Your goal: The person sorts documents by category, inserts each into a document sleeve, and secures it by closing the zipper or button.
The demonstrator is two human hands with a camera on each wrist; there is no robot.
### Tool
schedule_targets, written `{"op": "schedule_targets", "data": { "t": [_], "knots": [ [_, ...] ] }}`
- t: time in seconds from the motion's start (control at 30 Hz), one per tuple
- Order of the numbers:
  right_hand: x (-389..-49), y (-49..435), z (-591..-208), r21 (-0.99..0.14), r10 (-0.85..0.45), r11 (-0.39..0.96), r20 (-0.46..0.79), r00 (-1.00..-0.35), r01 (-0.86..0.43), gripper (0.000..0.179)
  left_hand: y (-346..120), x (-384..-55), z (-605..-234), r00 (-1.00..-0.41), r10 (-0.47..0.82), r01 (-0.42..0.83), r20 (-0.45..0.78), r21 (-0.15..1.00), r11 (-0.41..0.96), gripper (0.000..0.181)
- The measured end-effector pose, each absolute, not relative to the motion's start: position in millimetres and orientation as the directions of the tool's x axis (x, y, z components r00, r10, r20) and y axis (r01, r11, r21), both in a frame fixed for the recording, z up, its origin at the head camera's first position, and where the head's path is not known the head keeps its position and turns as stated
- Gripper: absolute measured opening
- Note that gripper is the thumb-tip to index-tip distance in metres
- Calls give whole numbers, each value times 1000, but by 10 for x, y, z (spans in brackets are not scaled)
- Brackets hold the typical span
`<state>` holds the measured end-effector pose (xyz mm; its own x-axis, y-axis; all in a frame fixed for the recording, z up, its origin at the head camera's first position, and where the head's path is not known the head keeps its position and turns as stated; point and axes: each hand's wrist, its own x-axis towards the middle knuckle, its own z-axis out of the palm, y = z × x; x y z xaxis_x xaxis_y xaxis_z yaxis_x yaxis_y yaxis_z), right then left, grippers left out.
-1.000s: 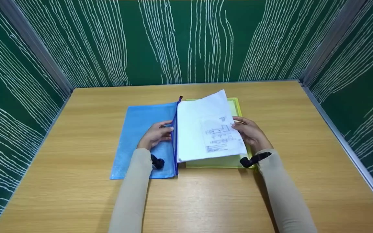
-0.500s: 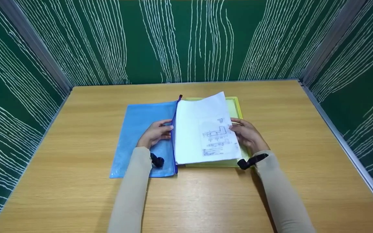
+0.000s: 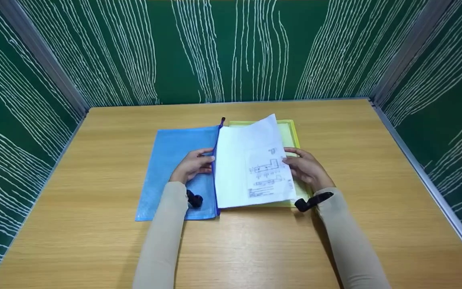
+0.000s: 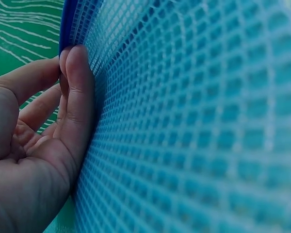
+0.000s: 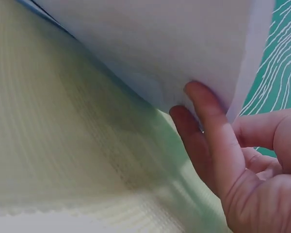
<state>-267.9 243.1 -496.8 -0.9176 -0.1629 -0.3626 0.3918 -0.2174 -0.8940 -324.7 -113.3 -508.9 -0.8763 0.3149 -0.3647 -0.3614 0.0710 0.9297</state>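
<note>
A blue mesh zip pouch lies left of the middle of the table, its zipper edge facing right. My left hand pinches that edge; in the left wrist view the left hand has its fingers against the mesh. White papers, with a printed drawing at lower right, slant with their left side at the pouch's opening; how far inside they reach is hard to tell. My right hand pinches their right edge. In the right wrist view the fingers of the right hand lie under the papers.
A yellow-edged mesh pouch lies flat beneath the papers, partly covered by them. Wooden table surrounds both pouches. Green walls with white wavy lines stand at the back and sides.
The papers and my right hand have moved a little left, and the papers' lower edge has come slightly nearer to me. My left hand has stayed at the zipper edge.
</note>
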Motion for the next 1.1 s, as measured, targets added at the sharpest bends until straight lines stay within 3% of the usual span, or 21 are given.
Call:
{"op": "schedule_targets", "data": {
  "t": [0.37, 1.1],
  "knots": [
    [-2641, 2455, -4929, -898, -257, -204, -336, -906, 391, 48, -1114, -3228, -5061, -881, 279, -367, -382, 924, 108, 50],
    [-2703, 2338, -4960, -910, -180, -203, -329, -927, 363, 46, -1096, -3233, -5002, -872, 298, -355, -388, 921, 158, 48]
  ]
}}
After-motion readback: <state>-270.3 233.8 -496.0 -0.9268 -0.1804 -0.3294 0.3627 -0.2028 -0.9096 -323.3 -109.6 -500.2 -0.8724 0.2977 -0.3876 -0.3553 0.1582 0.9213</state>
